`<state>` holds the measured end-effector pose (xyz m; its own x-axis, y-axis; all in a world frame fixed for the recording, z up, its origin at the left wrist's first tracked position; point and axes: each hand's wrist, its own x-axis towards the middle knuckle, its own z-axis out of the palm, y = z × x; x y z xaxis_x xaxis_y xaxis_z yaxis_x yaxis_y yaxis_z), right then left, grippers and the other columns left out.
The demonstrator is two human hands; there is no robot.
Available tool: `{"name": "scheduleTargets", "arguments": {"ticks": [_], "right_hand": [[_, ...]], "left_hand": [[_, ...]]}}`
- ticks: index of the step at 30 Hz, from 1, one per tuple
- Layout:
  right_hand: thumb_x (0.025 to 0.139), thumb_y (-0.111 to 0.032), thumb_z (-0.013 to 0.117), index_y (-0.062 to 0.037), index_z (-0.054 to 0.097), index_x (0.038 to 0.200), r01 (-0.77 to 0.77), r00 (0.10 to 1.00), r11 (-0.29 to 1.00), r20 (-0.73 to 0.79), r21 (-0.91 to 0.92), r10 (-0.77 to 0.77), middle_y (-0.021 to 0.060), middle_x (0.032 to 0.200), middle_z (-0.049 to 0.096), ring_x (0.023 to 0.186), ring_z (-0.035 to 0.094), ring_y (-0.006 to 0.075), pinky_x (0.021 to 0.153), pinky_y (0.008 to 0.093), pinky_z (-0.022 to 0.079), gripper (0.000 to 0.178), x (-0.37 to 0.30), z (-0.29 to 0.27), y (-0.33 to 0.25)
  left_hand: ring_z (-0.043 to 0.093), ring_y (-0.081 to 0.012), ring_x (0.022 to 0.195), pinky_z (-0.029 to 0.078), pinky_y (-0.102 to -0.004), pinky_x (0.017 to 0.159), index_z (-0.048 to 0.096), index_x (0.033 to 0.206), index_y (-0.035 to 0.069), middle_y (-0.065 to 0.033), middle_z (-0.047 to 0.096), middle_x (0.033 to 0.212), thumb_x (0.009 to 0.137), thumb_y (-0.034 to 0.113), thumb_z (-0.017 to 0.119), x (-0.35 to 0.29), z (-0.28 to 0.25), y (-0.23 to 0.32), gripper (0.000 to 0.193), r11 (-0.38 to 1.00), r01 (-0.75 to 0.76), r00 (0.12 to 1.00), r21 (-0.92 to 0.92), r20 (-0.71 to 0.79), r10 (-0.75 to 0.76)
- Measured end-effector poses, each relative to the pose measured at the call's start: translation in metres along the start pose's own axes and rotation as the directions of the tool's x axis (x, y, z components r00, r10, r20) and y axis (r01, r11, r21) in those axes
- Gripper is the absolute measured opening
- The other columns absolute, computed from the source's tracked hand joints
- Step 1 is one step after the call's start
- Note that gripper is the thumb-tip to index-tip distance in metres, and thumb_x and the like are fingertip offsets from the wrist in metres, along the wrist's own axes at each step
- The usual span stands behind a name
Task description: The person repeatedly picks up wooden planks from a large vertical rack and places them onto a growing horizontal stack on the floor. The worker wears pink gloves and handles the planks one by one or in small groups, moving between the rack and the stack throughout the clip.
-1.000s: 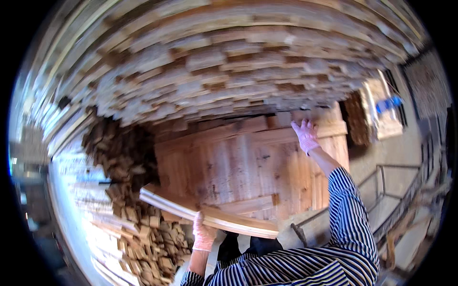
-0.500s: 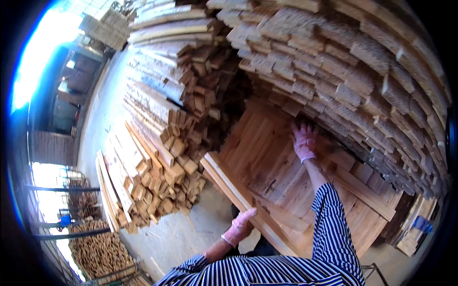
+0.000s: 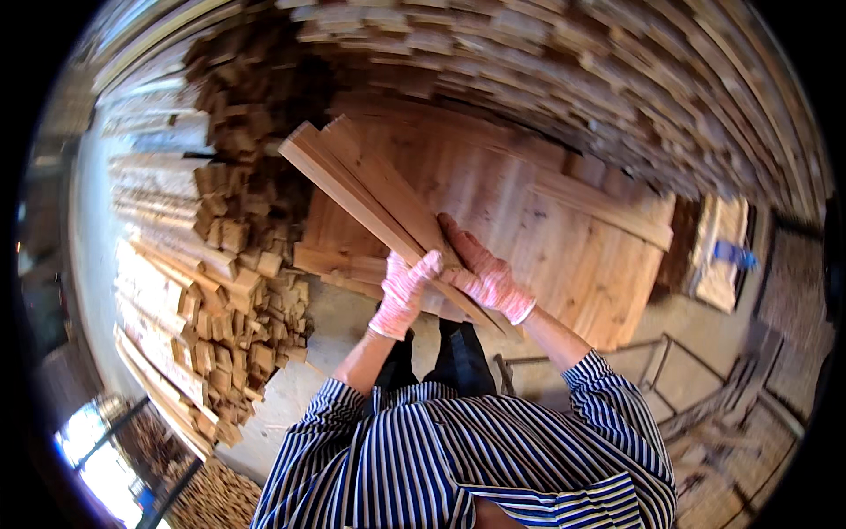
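In pink-and-white gloves, both my hands grip a few long wooden boards (image 3: 363, 204), which slant up to the left above a broad wooden surface. My left hand (image 3: 404, 293) wraps the near edge with its thumb on top. On the other side, my right hand (image 3: 485, 271) is closed round the boards close to their lower end. The upper ends fan slightly apart. Beneath lies the wide stack of flat reddish planks (image 3: 564, 273), with a single loose board (image 3: 608, 207) along its far edge.
Stacked rough planks (image 3: 546, 62) rise along the far side. To the left, a pile of squared lumber (image 3: 211, 326) sits on the concrete floor. A metal frame (image 3: 661, 361) stands at the right, near a bundle of wood with a blue wrap (image 3: 733, 256).
My right hand has left the plank surface and now grips the boards with my left. The boards have been lifted and swung over the surface. My view has turned to the right.
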<state>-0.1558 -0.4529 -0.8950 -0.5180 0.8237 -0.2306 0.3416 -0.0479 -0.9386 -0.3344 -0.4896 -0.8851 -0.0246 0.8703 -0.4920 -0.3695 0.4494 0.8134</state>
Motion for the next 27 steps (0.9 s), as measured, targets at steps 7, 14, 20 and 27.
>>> {"name": "scheduleTargets", "arguments": {"ticks": [7,14,20,27], "right_hand": [[0.074,-0.048,0.082,-0.0151,0.044,0.149,-0.39,0.918,0.818,-0.103,-0.423,0.384,0.0166,0.138,0.058,0.129,0.055,0.0366,0.112,0.0464,0.041,0.09,-0.159,-0.057,0.035],[0.08,-0.034,0.076,-0.0282,0.061,0.13,-0.371,0.929,0.537,-0.308,-0.758,0.206,0.0053,0.125,0.062,0.119,0.057,0.0269,0.106,0.0491,0.041,0.053,-0.292,-0.024,0.182],[0.077,-0.027,0.079,-0.0318,0.062,0.131,-0.506,0.862,0.534,-0.42,-0.677,0.285,0.0046,0.122,0.062,0.116,0.059,0.0277,0.102,0.0454,0.044,0.057,-0.303,-0.027,0.203],[0.069,-0.023,0.081,-0.0303,0.061,0.133,-0.52,0.854,0.488,-0.431,-0.701,0.291,0.0058,0.117,0.062,0.113,0.059,0.0285,0.097,0.0451,0.046,0.068,-0.322,-0.055,0.202]], "left_hand": [[0.062,-0.0194,0.097,0.055,-0.0369,0.088,0.049,0.139,0.003,-0.0053,0.061,0.11,0.078,0.024,0.085,0.016,-0.016,0.081,0.074,0.941,-0.003,0.991,0.338,0.124,-0.041],[0.058,-0.0374,0.126,0.048,-0.0429,0.106,0.05,0.143,0.004,-0.0216,0.056,0.142,0.063,0.044,0.086,0.044,-0.087,-0.007,0.096,-0.29,-0.265,0.957,0.92,0.214,-0.196],[0.043,-0.0336,0.141,0.04,-0.0462,0.113,0.04,0.149,0.011,-0.0135,0.045,0.152,0.069,0.04,0.086,0.039,-0.119,-0.065,0.096,-0.548,-0.415,0.909,0.727,0.305,-0.283],[0.049,-0.0325,0.133,0.043,-0.0449,0.11,0.047,0.138,0.01,-0.0143,0.052,0.141,0.069,0.039,0.085,0.048,-0.096,-0.069,0.084,-0.566,-0.43,0.9,0.703,0.284,-0.331]]}}
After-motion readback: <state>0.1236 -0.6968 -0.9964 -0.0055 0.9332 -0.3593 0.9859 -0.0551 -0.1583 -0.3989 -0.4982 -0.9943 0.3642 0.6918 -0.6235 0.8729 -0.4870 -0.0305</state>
